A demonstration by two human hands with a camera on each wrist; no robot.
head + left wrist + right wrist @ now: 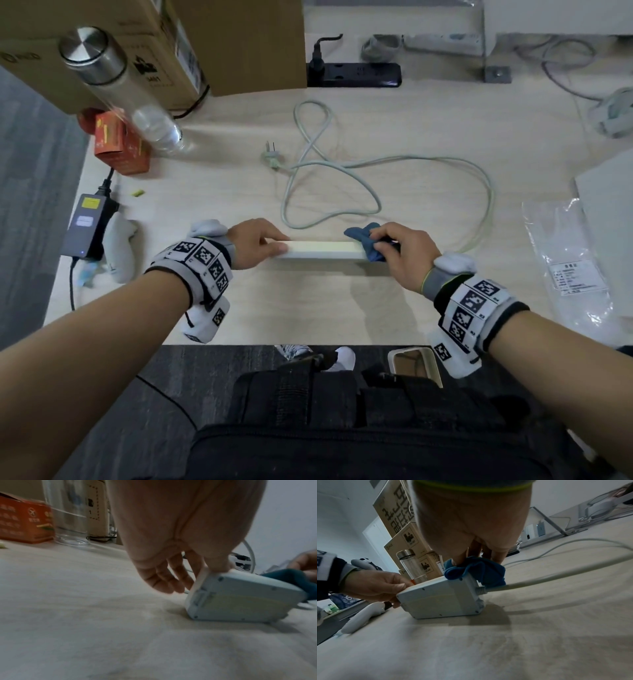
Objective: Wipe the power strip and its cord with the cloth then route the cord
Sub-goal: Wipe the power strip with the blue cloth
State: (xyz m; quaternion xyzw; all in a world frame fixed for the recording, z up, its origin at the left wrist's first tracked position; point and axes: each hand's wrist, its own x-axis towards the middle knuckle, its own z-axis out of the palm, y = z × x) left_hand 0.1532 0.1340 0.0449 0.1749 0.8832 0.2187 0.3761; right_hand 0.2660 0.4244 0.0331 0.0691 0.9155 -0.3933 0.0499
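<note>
We see the white power strip [320, 251] standing on its long edge on the table [342, 308], near the front edge. At its cord end our right hand [402, 255] pinches a bunched blue cloth [363, 240] against the strip's top. At the other end our left hand [255, 245] grips the strip, thumb on top and fingers behind. Beyond the strip its cord [342, 178] loops to the plug [272, 156]. Left of the strip lie a black adapter [87, 224] and white controller [120, 250].

Two power strips [322, 253] [354, 74], one cloth [363, 241], one bottle [116, 89], two hands [251, 247] [404, 255]
</note>
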